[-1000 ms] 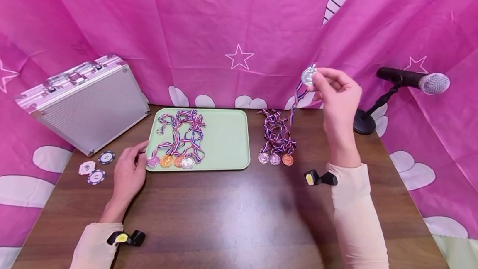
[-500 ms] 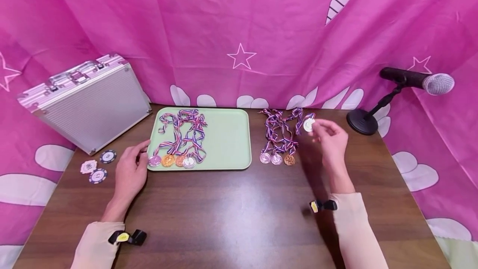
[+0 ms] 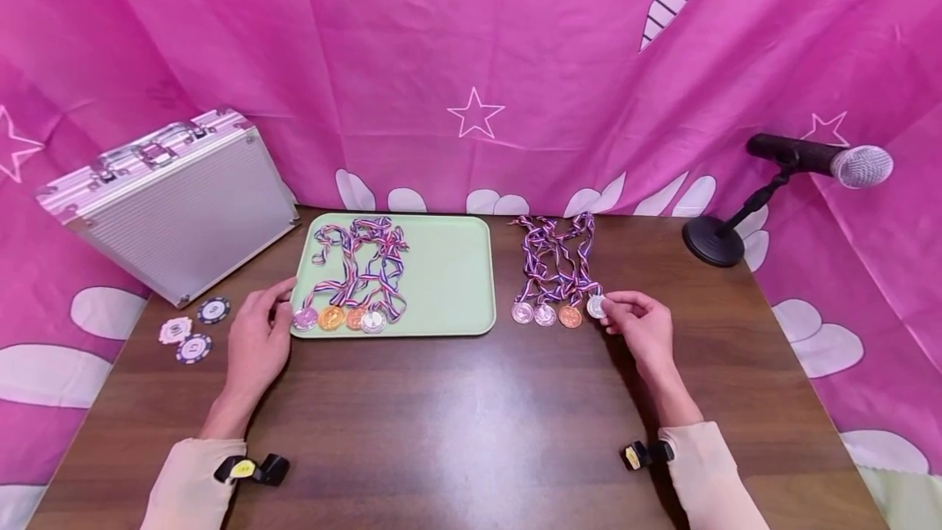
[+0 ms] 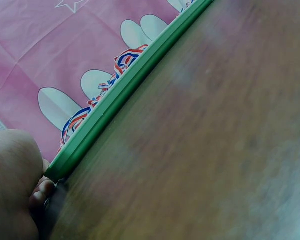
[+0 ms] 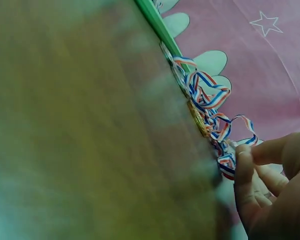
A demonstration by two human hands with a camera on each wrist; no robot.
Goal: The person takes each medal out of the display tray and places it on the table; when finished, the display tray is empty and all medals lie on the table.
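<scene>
Nearer comes the right hand [image 3: 642, 328], and the silver medal [image 3: 595, 306] has travelled with it! Behind everything, the pink backdrop [image 3: 412, 56]; below it the wooden table [image 3: 441, 432], then the green tray [image 3: 449, 268], with the left hand [image 3: 259, 336] at its left rim, fingers bent, though whether they grip I can't tell. So the right hand is far the nearer one, thumb and forefinger closed in a pinch on the medal's right edge. Next, the striped ribbon [image 3: 586, 235], its long line running away from that hand toward the backdrop. And the medal itself? Directly left of the fingertips, just beside the bronze medal [image 3: 570, 316], and that sideways spacing looks to be what matters most.
</scene>
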